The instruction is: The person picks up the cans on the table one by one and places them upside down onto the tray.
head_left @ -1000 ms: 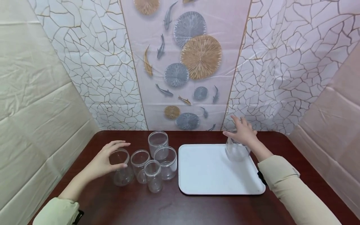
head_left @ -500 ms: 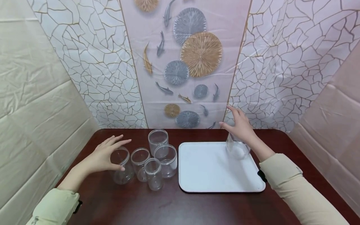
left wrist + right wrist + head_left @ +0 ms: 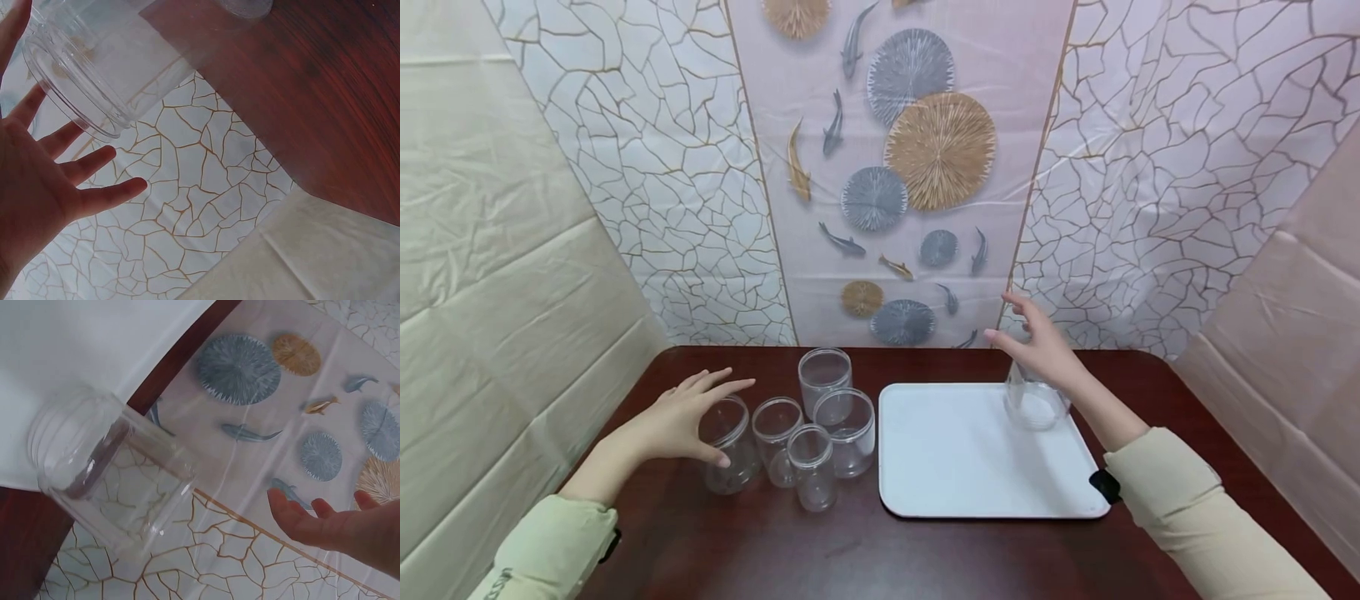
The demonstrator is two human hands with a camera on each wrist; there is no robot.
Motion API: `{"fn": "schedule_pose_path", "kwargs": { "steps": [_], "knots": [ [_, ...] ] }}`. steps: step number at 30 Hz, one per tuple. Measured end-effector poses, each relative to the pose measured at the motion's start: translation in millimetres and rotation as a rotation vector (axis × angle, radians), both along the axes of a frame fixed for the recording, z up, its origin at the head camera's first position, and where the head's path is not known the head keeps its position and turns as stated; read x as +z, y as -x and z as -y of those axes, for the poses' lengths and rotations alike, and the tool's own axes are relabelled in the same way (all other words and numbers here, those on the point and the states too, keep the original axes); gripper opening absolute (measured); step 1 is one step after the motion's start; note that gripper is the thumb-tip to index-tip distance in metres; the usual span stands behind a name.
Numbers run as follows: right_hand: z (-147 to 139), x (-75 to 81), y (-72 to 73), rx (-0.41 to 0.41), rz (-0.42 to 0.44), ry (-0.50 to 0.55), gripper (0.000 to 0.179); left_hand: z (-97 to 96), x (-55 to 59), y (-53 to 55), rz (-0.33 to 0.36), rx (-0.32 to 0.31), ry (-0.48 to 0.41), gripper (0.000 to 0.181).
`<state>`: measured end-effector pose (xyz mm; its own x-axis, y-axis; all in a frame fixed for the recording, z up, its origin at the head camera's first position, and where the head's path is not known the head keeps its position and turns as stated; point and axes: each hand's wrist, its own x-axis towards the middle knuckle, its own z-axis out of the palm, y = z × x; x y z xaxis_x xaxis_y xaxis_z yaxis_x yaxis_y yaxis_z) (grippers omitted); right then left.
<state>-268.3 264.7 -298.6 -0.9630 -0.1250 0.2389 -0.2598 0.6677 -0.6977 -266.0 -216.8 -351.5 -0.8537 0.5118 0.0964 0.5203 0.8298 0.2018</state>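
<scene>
My left hand hovers with spread fingers beside the rim of a clear, lidless jar at the left of the group. In the left wrist view its fingers stretch past the jar's threaded mouth, gripping nothing; contact cannot be told. Over the back right of a white tray, my right hand is raised with loosely bent fingers above another clear jar. The right wrist view shows that jar apart from the hand, its ringed end against the tray.
Several more clear jars stand between the left hand and the tray: a mid-sized one, a small one, a wider one and one behind. Patterned cloth walls border the dark wooden table.
My right hand has lifted off the jar on the tray and shifted slightly left. My left hand stays by the left jar, its thumb a little lower.
</scene>
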Motion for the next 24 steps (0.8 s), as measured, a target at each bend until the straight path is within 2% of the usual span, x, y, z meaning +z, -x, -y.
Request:
{"fn": "schedule_pose_path", "kwargs": {
  "steps": [4, 7, 15, 19, 24],
  "knots": [
    [0, -2.0, -6.7, 0.0, 0.098, 0.068, 0.073, 0.1, -0.1, -0.9, 0.03, -0.009, -0.011, 0.102],
    [-1, -6.9, -10.7, -0.001, 0.122, 0.089, 0.073, 0.7, 0.0, -2.5, 0.044, -0.017, -0.024, 0.1],
    [-10, -18.9, -16.2, 0.047, 0.137, 0.223, 0.066, 2.6, -2.4, -1.8, 0.083, -0.025, -0.065, 0.1],
    [-12, -24.2, -15.9, 0.072, 0.14, 0.239, 0.065, 3.4, -3.2, 0.2, 0.128, -0.041, -0.081, 0.1],
    [-11, -29.2, -17.5, 0.113, 0.155, 0.254, 0.066, 3.2, -3.8, 0.6, 0.159, -0.022, -0.055, 0.101]
  ]
}}
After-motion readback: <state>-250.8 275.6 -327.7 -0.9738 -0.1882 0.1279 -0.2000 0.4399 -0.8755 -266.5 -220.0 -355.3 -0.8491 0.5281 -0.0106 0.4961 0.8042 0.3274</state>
